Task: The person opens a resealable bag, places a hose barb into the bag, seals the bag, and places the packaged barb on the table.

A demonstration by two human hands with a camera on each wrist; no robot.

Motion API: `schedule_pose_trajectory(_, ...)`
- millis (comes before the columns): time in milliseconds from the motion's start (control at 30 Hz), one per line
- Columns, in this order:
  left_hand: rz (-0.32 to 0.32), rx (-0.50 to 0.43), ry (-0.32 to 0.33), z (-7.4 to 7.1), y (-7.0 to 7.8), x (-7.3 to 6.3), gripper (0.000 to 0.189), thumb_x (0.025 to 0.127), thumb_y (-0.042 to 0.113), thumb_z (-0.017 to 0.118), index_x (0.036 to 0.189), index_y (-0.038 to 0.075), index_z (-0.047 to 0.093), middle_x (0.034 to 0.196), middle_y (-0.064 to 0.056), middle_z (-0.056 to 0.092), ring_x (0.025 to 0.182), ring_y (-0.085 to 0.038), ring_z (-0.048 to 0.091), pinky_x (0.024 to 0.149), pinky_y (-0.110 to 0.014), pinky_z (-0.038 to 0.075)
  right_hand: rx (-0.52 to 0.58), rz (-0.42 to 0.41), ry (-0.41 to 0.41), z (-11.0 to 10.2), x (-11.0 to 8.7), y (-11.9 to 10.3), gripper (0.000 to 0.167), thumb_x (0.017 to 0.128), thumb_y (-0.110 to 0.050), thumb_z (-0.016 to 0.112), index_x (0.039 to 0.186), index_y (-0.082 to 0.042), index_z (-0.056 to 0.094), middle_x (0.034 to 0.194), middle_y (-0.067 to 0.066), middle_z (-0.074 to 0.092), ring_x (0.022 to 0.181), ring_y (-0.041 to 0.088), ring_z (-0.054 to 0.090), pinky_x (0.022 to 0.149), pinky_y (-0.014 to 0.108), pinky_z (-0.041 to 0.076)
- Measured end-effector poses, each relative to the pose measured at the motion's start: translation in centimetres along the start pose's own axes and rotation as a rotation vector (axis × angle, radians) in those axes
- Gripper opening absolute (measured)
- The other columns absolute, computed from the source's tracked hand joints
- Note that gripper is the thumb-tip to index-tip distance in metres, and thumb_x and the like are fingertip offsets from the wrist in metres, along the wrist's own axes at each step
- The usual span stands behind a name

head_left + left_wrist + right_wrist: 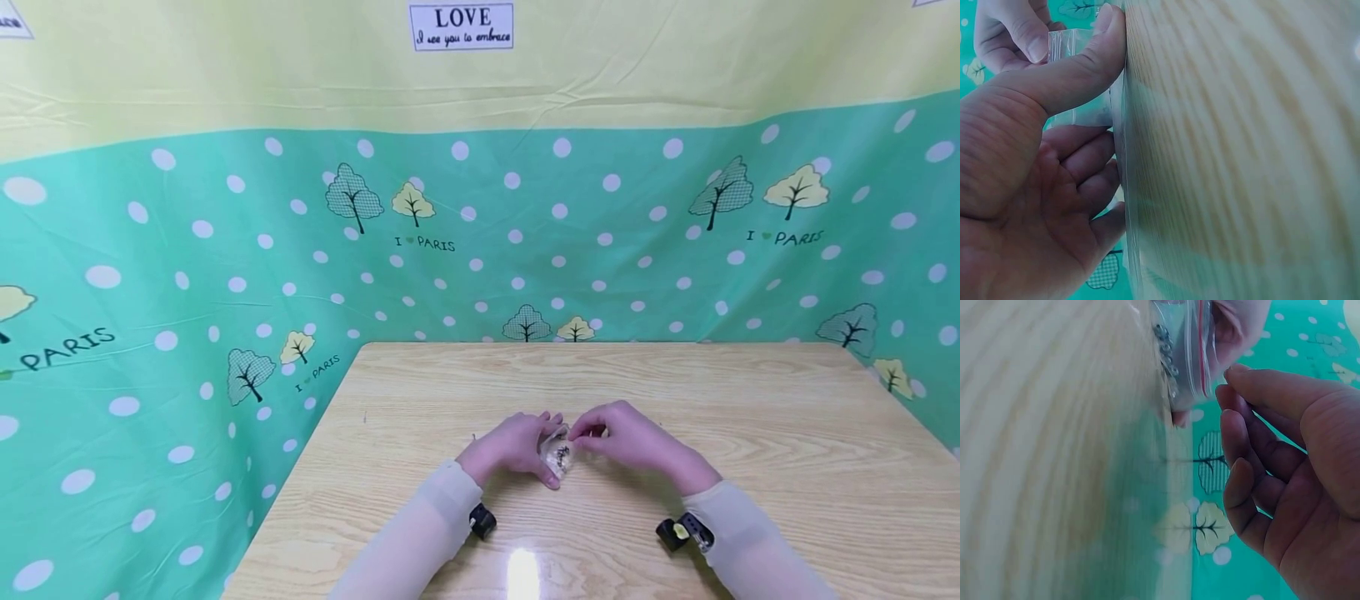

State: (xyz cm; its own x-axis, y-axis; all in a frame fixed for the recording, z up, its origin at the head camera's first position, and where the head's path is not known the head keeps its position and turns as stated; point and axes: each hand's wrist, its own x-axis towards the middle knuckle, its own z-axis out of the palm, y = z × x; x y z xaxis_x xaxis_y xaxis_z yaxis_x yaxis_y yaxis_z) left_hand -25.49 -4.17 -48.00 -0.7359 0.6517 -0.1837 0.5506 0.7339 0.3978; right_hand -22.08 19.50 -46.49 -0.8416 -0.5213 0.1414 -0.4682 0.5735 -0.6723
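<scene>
A small clear zip-lock bag (558,457) stands close over the wooden table, between both hands. Through its plastic, in the right wrist view, show several small grey metal pieces (1165,353), some ring-like; a red line (1202,350) runs along the zip. My left hand (517,444) grips the bag from the left, thumb on the near side and fingers on the far side. On the other side, my right hand (630,435) has thumb and index fingertips together right at the zip edge. I cannot tell whether they pinch the plastic. The other right fingers are curled.
The pale wooden table (420,392) extends around the hands, with its far edge against a green and yellow printed curtain (525,208). Black wrist cameras (482,522) sit on both sleeves. A bright reflection (522,575) lies on the table's near part.
</scene>
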Motion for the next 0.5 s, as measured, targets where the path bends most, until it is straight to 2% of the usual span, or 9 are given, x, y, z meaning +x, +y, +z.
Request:
schedule_pose_trajectory(233, -0.017, -0.005, 0.002, 0.0, 0.0, -0.1, 0.104, 0.072, 0.041, 0.101, 0.161, 0.020, 0.052, 0.168, -0.004, 0.043, 0.151, -0.037, 0.043, 0.125, -0.046, 0.035, -0.019, 0.076, 0.052, -2.1, -0.5, 1.9, 0.014, 0.100, -0.016, 0.076, 0.111, -0.010, 0.082, 0.101, -0.009, 0.077, 0.091, 0.010, 0.068, 0.081, 0.030, 0.058)
schedule_pose_trajectory(500, -0.005, 0.016, 0.006, 0.2, 0.0, -0.2, 0.101, 0.071, 0.042, 0.100, 0.159, 0.022, 0.054, 0.168, -0.002, 0.043, 0.152, -0.035, 0.043, 0.126, -0.047, 0.034, -0.007, 0.232, 0.085, -5.1, -2.5, 5.4, 0.019, 0.101, -0.018, 0.075, 0.116, -0.007, 0.080, 0.101, 0.001, 0.075, 0.085, 0.016, 0.064, 0.072, 0.029, 0.055)
